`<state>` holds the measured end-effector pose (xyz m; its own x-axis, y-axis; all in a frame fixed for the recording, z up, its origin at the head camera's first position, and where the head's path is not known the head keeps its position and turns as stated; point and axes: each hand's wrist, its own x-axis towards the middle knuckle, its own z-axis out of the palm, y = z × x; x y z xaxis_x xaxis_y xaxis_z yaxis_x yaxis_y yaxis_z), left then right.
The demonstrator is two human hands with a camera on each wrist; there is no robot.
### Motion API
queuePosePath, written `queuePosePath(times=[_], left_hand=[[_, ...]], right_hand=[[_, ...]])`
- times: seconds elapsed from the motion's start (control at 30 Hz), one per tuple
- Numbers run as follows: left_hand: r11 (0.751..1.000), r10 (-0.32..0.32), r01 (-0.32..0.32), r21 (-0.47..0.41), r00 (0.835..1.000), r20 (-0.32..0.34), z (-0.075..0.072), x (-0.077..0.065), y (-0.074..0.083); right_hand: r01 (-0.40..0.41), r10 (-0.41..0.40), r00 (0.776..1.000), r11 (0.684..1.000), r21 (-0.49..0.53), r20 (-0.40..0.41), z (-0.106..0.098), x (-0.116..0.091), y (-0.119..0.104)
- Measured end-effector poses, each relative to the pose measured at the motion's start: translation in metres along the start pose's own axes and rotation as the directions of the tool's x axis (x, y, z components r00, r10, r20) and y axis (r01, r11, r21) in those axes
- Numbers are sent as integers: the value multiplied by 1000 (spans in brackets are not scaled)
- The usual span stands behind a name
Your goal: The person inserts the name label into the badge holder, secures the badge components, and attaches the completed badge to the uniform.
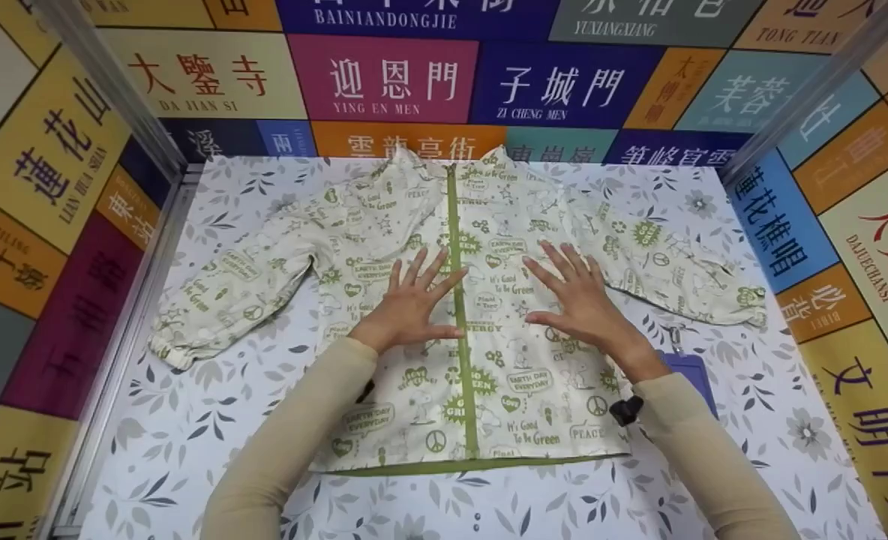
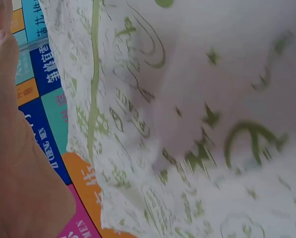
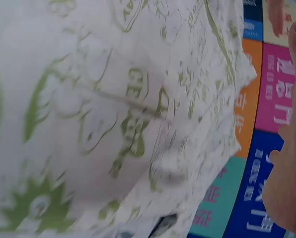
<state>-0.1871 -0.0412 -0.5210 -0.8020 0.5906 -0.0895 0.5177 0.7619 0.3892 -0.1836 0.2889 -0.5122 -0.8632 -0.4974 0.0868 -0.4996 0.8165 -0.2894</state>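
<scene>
A white jacket [image 1: 519, 390] with green cartoon and lettering print lies front up, its green zipper strip [image 1: 455, 255] running down the middle. Both sleeves spread out to the sides, and the collar points away from me. My left hand [image 1: 414, 300] is over the jacket's left half with fingers spread, its thumb near the zipper strip. Over the other half is my right hand [image 1: 575, 296], fingers also spread. Whether either palm touches the cloth cannot be told. In the wrist views the printed cloth [image 2: 187, 99] fills most of the picture, beside part of each hand.
Under the jacket is a white table surface [image 1: 226, 435] with a grey leaf pattern. A purple card holder [image 1: 690, 379] with a metal clip lies right of the jacket, partly behind the right forearm. Colourful lettered panels [image 1: 391, 79] wall in the back and sides.
</scene>
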Motion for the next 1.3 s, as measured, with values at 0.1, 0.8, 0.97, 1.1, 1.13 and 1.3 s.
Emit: queuePosePath(times=[0.1,0.8,0.97,1.1,1.13,1.3], left_hand=[[997,9,-5,-79,999,43,4,9,10],[864,176,-137,-485,984,36,32,84,107],[863,229,-177,-473,972,54,40,94,134],[875,255,-208,-437,965,51,48,100,152],[875,261,-215,-434,964,49,49,101,157],[866,285,-246,-435,958,27,56,104,176]], right_hand=[[-66,67,997,997,35,-42,-10,-23,16],[-579,618,781,771,266,-89,-32,-197,87],[-675,695,719,702,229,-13,-34,-223,90],[-719,730,682,661,216,40,-35,-238,90],[-727,735,676,652,214,54,-35,-241,91],[-747,740,661,635,196,125,-32,-252,92]])
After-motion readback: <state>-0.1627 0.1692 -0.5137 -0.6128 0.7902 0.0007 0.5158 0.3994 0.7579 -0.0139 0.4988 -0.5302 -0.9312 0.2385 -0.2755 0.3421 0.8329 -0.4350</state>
